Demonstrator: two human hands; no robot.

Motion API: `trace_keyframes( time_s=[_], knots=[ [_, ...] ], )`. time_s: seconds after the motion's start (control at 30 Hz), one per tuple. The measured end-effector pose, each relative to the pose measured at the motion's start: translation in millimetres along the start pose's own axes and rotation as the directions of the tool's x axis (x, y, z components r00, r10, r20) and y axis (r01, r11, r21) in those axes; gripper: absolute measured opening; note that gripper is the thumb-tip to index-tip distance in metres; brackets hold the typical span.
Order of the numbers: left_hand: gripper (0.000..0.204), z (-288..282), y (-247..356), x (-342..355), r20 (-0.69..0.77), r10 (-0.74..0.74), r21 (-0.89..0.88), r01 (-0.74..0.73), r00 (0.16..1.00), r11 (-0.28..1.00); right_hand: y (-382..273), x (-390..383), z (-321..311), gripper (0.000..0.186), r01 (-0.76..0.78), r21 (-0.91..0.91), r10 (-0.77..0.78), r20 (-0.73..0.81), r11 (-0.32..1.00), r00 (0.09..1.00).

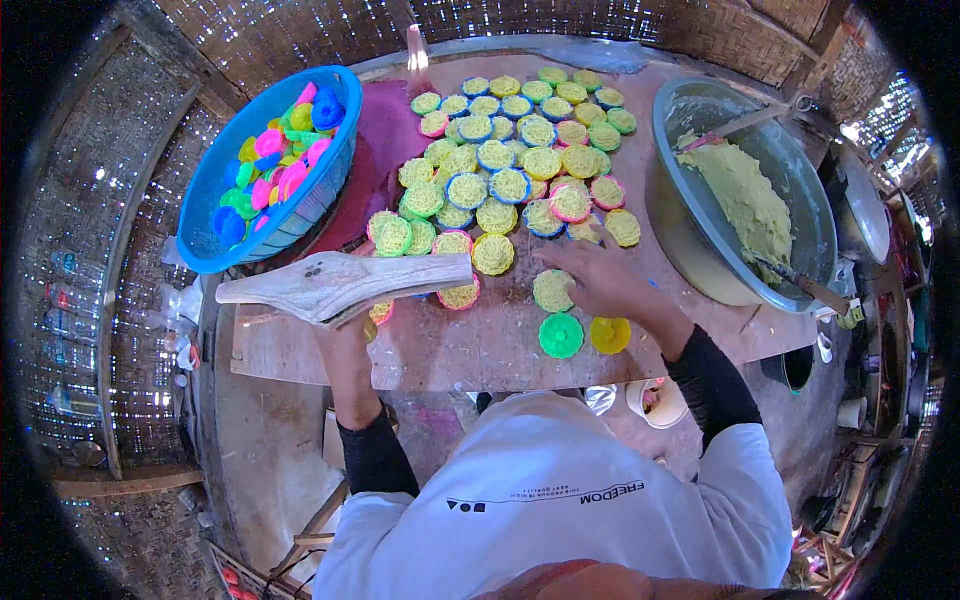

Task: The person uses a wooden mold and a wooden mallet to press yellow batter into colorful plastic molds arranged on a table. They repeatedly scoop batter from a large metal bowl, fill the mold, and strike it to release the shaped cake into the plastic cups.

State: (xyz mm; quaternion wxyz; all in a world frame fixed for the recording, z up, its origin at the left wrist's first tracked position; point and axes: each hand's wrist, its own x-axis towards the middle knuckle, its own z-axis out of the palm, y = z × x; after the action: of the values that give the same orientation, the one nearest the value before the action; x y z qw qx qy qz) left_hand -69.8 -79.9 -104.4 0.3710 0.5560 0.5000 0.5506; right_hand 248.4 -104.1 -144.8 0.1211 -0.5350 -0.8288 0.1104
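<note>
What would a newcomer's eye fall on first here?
Probably the bright-rimmed rounds of pale yellow strands, crowding the middle of the table. Next, the blue basket of vivid moulds on the left, and the basin of pale dough on the right. Nearer, the left hand holds a carved wooden tool.

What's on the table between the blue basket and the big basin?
Head view: from the blue basket toward the basin, first a purplish patch of tabletop, then a crowd of colored molds topped with pale yellow strands.
</note>
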Motion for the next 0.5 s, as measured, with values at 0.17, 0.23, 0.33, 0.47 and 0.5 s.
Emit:
trace_keyframes(
  time_s=[0.17, 0.23, 0.33, 0.47, 0.5],
  knots=[
    [0.030, 0.9, -1.7, 1.5, -0.020, -0.027, -0.081, 0.025, 0.999, 0.996, 0.4, -0.1, -12.2, 0.085, 0.116, -0.002, -0.112, 0.225, 0.993, 0.968],
    [0.030, 1.2, -1.9, 1.6, -0.018, -0.028, -0.098, 0.027, 0.999, 0.995, 6.3, 5.1, -6.1, 0.085, 0.188, -0.009, -0.181, 0.223, 0.982, 0.958],
    [0.032, 1.8, -0.7, 1.2, -0.015, -0.044, -0.116, 0.042, 0.999, 0.992, 5.6, 11.5, -2.5, 0.088, 0.291, 0.023, -0.289, 0.209, 0.957, 0.934],
    [0.036, -6.4, -10.7, -3.5, -0.104, -0.064, -0.087, 0.055, 0.993, 0.995, 1.9, 21.0, -3.1, 0.089, 0.315, -0.053, -0.282, 0.328, 0.948, 0.902],
    [0.036, -8.3, -12.2, -5.0, -0.140, -0.072, -0.072, 0.063, 0.988, 0.995, 2.3, 24.0, -3.3, 0.088, 0.295, -0.063, -0.262, 0.313, 0.954, 0.913]
  ],
)
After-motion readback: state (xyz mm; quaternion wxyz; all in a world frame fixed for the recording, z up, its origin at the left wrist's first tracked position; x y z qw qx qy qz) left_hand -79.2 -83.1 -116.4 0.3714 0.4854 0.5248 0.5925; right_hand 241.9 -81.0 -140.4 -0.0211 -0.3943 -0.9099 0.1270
